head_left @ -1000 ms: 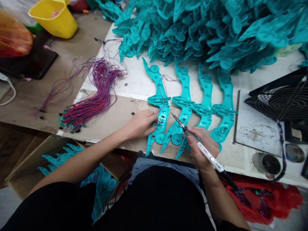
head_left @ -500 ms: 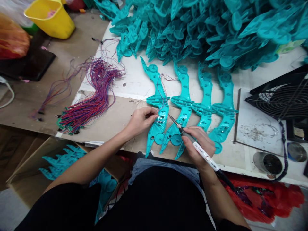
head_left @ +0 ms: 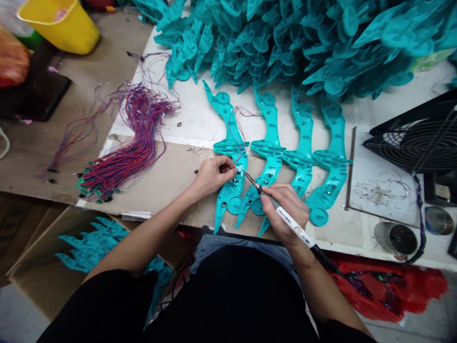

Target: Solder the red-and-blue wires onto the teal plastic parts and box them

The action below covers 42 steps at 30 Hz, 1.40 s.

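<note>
Counter: bears everything at hand; the counter [head_left: 119, 45] has a pale sheet and brown board laid under the work.
Heap: teal parts [head_left: 264, 45] piled along the far side.
Row: four teal parts lie side by side; the leftmost part [head_left: 225, 193], hollow side up, is the one being worked, just in front of the person.
Wire bundle: red-and-blue wires [head_left: 137, 138] gathered to the left, well apart from the leftmost part.
Soldering iron: the iron [head_left: 291, 220] slants in from the right, tip close by the left fingertips; best kept low, laid on the joint only briefly, clear of skin and plastic.
Right hand: the right hand [head_left: 295, 206] has its fingers clamped on the iron's grip, pen-fashion; a steady wrist should help.
Left hand: the left hand [head_left: 212, 176] pinches thumb and forefinger together, seemingly on the loose wires [head_left: 241, 133]; holding motionless until solder sets seems wise.
Contacts: small metal contacts [head_left: 237, 177] sit within the leftmost part; whether the tip touches them, I cannot tell.
</note>
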Tool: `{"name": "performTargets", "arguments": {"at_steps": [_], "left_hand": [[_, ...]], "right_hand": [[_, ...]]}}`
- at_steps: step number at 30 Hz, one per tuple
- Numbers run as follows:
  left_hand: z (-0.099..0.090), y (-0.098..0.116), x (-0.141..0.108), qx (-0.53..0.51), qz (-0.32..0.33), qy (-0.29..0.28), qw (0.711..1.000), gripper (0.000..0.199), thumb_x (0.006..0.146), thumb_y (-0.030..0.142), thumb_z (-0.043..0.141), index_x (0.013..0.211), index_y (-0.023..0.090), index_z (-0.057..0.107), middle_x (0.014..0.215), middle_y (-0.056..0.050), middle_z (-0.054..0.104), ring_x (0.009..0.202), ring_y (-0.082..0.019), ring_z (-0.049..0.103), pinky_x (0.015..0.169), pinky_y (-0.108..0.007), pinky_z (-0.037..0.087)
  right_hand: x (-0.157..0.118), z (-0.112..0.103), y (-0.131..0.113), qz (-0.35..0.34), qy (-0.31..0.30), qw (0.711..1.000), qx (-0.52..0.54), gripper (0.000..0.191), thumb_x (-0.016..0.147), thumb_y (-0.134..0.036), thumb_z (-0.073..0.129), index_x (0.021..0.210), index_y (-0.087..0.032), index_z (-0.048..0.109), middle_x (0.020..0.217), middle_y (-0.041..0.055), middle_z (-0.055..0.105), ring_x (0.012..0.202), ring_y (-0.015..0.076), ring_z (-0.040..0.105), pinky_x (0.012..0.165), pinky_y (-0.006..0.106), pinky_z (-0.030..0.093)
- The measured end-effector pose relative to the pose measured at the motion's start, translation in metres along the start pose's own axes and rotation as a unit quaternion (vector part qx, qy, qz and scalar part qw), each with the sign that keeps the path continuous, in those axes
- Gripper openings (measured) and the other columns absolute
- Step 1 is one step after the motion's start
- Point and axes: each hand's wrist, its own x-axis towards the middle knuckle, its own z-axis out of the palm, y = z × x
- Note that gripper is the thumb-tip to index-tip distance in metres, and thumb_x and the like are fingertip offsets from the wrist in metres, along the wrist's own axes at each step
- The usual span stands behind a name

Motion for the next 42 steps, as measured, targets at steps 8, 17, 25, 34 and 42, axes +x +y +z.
{"name": "performTargets", "arguments": {"at_steps": [8,17,25,34,42], "left_hand": [[-0.0024,-0.0002,0.0011,0.014,0.027,-0.015,0.999,0.007,0.075,0.021,0.064,0.072,0.015,0.066,0.067,-0.001,0.065,0.059,-0.01,0.053,0.056,-0.023,0.041],[-0.0034,0.0008,0.0013,0.019,0.034,-0.022,0.999,0.004,0.075,0.018,0.065,0.072,0.014,0.065,0.067,0.0,0.064,0.06,-0.01,0.053,0.057,-0.022,0.042],[-0.0019,-0.001,0.0014,0.016,0.033,-0.018,0.999,0.004,0.075,0.017,0.064,0.073,0.014,0.065,0.066,0.0,0.063,0.059,-0.01,0.053,0.056,-0.022,0.041],[-0.0002,-0.004,0.0001,0.02,0.037,-0.011,0.999,0.003,0.075,0.017,0.064,0.074,0.015,0.066,0.066,0.0,0.062,0.059,-0.009,0.052,0.056,-0.022,0.041],[0.0005,-0.0048,-0.0001,0.035,0.047,-0.002,0.998,0.005,0.075,0.018,0.064,0.074,0.014,0.068,0.066,0.0,0.064,0.059,-0.009,0.053,0.056,-0.021,0.041]], "right_hand": [[-0.0005,-0.0012,0.0019,-0.025,-0.047,0.998,-0.024,0.019,0.086,-0.016,0.068,0.102,-0.025,0.073,0.088,0.004,0.074,0.086,0.0204,0.07,0.076,0.039,0.06],[-0.0018,-0.0021,0.0014,-0.052,-0.042,0.998,-0.021,0.025,0.083,-0.01,0.069,0.104,-0.024,0.072,0.085,0.0039,0.072,0.085,0.0195,0.068,0.075,0.038,0.058],[-0.003,-0.003,0.0,-0.047,-0.041,0.998,-0.033,0.025,0.083,-0.011,0.07,0.105,-0.024,0.072,0.085,0.0036,0.071,0.087,0.0195,0.068,0.076,0.038,0.059],[-0.0043,-0.0039,-0.0014,-0.044,-0.039,0.997,-0.041,0.026,0.084,-0.011,0.069,0.107,-0.024,0.072,0.088,0.0045,0.071,0.088,0.0193,0.068,0.079,0.038,0.058],[-0.0059,-0.0025,0.002,-0.069,-0.035,0.996,-0.044,0.028,0.083,-0.009,0.07,0.107,-0.023,0.071,0.086,0.004,0.07,0.087,0.0196,0.068,0.078,0.038,0.057]]}}
